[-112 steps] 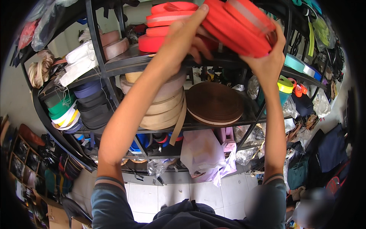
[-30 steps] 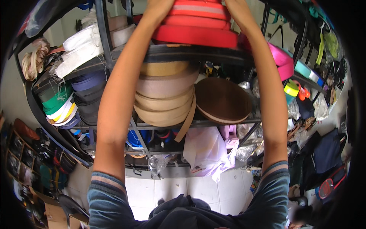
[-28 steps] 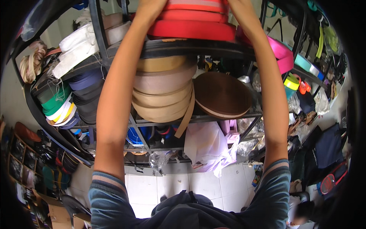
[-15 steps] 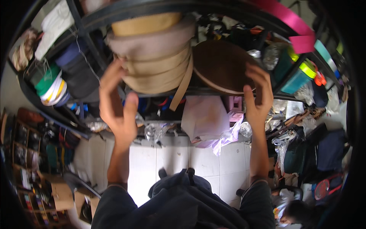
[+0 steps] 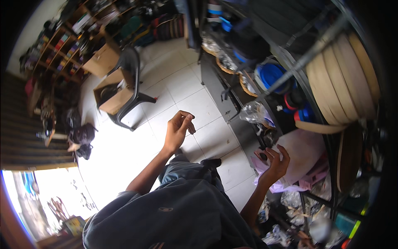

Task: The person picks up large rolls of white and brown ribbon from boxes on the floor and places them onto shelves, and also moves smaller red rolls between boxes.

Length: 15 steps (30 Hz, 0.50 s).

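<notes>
My left hand (image 5: 178, 129) is raised over the tiled floor, its fingers loosely bent and nothing visible in them. To the right, my right hand (image 5: 275, 167) hovers in front of the rack with its fingers apart, also with nothing seen in it. Nearest to it is a pale pink plastic bag (image 5: 304, 155) on the rack. Above that bag stands a stack of wide beige webbing rolls (image 5: 338, 81), with a loose strap end (image 5: 317, 127) hanging off. Beside the stack a dark brown roll (image 5: 348, 159) shows edge-on. Neither hand touches the rolls.
A black metal rack (image 5: 296, 68) runs along the right, holding blue round containers (image 5: 273, 76) and clear plastic bags (image 5: 253, 113). Ahead on the left, a black plastic chair (image 5: 133, 79) carries an open cardboard box (image 5: 111, 92). Wooden cubbyholes (image 5: 62, 50) stand at the far left.
My view and body have turned left, away from facing the rack. Both hands have come away from beside the webbing rolls and lowered; the rolls remain on the rack.
</notes>
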{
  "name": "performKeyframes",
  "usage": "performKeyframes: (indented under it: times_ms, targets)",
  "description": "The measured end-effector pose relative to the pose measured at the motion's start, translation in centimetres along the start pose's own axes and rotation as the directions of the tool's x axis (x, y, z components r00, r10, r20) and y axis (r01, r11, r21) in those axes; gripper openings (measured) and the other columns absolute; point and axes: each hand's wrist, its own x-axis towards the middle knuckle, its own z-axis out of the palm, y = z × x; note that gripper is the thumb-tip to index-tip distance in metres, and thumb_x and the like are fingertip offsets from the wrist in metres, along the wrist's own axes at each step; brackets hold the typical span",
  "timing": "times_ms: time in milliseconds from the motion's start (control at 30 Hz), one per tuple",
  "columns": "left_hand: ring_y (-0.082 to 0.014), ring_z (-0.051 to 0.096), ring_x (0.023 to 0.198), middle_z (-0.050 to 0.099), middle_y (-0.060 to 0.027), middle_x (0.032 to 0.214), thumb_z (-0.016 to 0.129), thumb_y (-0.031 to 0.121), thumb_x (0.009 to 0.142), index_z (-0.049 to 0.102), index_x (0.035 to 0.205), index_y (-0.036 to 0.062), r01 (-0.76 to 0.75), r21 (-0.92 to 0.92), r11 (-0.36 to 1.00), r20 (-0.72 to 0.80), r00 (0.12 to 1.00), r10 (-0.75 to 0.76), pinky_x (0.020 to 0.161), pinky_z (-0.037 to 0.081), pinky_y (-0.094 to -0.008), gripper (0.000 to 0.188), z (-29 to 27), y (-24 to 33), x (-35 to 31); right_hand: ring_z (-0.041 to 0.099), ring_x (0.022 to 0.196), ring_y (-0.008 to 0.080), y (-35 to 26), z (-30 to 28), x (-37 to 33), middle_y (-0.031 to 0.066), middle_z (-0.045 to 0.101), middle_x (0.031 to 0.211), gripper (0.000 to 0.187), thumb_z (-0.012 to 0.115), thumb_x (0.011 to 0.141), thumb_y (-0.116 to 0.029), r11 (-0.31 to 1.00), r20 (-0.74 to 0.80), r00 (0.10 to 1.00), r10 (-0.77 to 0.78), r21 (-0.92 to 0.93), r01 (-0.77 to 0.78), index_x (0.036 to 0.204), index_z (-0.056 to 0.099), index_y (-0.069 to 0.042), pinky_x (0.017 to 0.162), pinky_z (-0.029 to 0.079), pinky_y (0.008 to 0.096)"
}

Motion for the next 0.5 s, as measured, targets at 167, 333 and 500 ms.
performKeyframes:
  times_ms: [167,333,500]
  targets:
    - [-0.0108,0.052,0.054,0.057,-0.0062,0.059,0.042,0.028,0.099,0.048,0.078,0.0022,-0.064,-0.074,0.995,-0.223,0.974,0.046,0.058,0.042,-0.0248,0.033,-8.7,-1.0,-2.4,0.063,0.085,0.0278,0.5,7.8,-2.6,0.0195,0.054,0.109,0.021,0.046,0.092,-0.005,0.996,0.314,0.946,0.075,0.019,-0.085,0.11,0.047,0.006,0.074,0.055,0.0382]
    - [-0.0064,0.042,0.05,0.046,0.0002,0.053,0.042,0.033,0.099,0.048,0.069,0.0045,-0.044,-0.106,0.993,-0.447,0.894,-0.008,0.049,0.034,-0.0233,0.041,-20.1,-2.7,-7.0,0.063,0.084,0.0266,1.3,17.8,-7.9,0.0193,0.054,0.109,0.023,0.048,0.093,-0.011,0.993,0.565,0.821,0.08,0.028,-0.116,0.109,0.049,0.005,0.072,0.056,0.0369]
    - [-0.0033,0.03,0.049,0.035,0.0048,0.055,0.043,0.031,0.099,0.053,0.079,0.003,-0.061,-0.124,0.99,-0.62,0.784,-0.029,0.042,0.025,-0.0216,0.036,-31.0,-2.6,-13.0,0.063,0.086,0.0254,0.7,29.2,-15.7,0.0164,0.054,0.109,0.02,0.047,0.093,-0.007,0.983,0.783,0.617,0.079,0.041,-0.178,0.11,0.048,0.005,0.073,0.055,0.0348]
